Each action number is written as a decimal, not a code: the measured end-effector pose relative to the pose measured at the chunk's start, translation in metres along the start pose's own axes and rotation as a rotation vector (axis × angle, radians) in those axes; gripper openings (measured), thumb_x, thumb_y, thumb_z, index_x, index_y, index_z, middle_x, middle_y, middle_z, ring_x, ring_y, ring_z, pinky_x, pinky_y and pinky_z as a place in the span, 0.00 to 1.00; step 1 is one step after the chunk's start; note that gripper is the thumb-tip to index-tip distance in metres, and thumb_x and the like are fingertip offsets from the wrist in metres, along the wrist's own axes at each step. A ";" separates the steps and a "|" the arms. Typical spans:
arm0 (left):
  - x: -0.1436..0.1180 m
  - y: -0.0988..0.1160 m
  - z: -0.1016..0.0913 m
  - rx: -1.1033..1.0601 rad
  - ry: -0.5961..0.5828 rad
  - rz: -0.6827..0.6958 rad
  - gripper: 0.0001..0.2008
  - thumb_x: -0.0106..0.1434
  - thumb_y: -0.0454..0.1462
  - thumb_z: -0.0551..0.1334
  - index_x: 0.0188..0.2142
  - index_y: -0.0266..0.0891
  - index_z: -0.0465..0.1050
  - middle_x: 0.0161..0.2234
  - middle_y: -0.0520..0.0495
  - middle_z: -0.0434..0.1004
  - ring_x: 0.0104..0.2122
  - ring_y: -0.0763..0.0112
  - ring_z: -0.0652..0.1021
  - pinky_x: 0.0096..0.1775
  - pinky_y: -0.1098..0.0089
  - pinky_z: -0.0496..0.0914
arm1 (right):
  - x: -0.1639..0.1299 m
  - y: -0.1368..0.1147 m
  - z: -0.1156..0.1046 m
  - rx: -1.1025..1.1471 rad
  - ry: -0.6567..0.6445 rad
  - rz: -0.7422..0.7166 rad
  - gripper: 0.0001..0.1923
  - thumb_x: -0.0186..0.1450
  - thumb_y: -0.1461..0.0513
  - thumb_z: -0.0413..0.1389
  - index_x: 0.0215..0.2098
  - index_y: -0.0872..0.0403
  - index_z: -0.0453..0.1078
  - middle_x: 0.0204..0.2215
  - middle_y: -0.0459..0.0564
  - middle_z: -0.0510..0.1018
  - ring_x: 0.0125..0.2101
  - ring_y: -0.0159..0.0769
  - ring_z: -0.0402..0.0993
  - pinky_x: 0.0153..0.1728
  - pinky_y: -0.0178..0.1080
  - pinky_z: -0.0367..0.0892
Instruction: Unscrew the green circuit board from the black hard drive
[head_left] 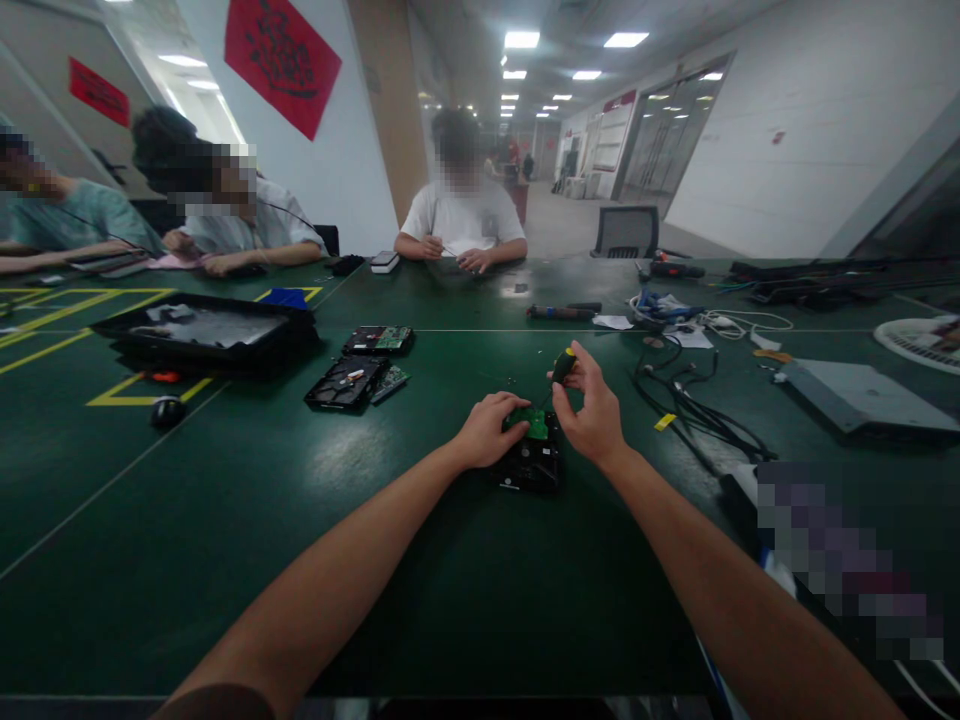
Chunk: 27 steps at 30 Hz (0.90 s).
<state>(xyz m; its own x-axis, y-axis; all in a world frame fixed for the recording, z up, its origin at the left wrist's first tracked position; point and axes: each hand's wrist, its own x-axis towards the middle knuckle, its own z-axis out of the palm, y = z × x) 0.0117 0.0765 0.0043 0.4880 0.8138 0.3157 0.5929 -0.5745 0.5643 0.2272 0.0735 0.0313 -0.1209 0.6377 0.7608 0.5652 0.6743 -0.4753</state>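
With the drive (527,468) flat on the table (450,590) before us, our left hand (491,430) on it, grip unclear, we should set the screwdriver (564,366) pinched in our right hand (592,412) square to the board (538,426), pressing steadily.

- The single head-worn view looked forward and down from above the near side of the green desk (420,580).
- Forearms (352,550) ran in close from the lower edge; the fingers (504,402) sat near mid-frame.
- Its wide sweep reached back to the far ceiling lights (522,40).
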 end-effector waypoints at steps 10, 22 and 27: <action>0.000 0.000 0.000 0.003 0.006 0.010 0.21 0.68 0.42 0.62 0.60 0.46 0.71 0.57 0.43 0.74 0.56 0.55 0.73 0.59 0.51 0.67 | -0.001 -0.001 -0.001 -0.039 0.007 -0.001 0.37 0.70 0.57 0.57 0.73 0.44 0.49 0.58 0.57 0.74 0.41 0.46 0.81 0.47 0.56 0.80; 0.000 -0.002 0.002 0.008 0.013 0.016 0.21 0.68 0.42 0.62 0.60 0.46 0.71 0.56 0.43 0.75 0.56 0.55 0.73 0.59 0.51 0.67 | -0.001 -0.001 0.000 -0.047 0.010 -0.003 0.38 0.70 0.58 0.57 0.73 0.45 0.49 0.56 0.56 0.76 0.42 0.45 0.81 0.48 0.54 0.79; 0.000 -0.002 0.001 0.005 0.013 0.016 0.21 0.68 0.42 0.62 0.60 0.45 0.71 0.56 0.43 0.75 0.56 0.55 0.73 0.59 0.52 0.67 | -0.001 -0.002 0.001 -0.005 0.014 0.007 0.38 0.70 0.59 0.55 0.74 0.45 0.47 0.60 0.58 0.73 0.43 0.45 0.81 0.48 0.54 0.80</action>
<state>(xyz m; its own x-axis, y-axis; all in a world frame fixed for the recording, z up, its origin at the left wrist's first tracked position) 0.0116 0.0772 0.0024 0.4892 0.8055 0.3346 0.5882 -0.5879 0.5553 0.2254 0.0720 0.0311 -0.1053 0.6367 0.7639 0.5701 0.6681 -0.4782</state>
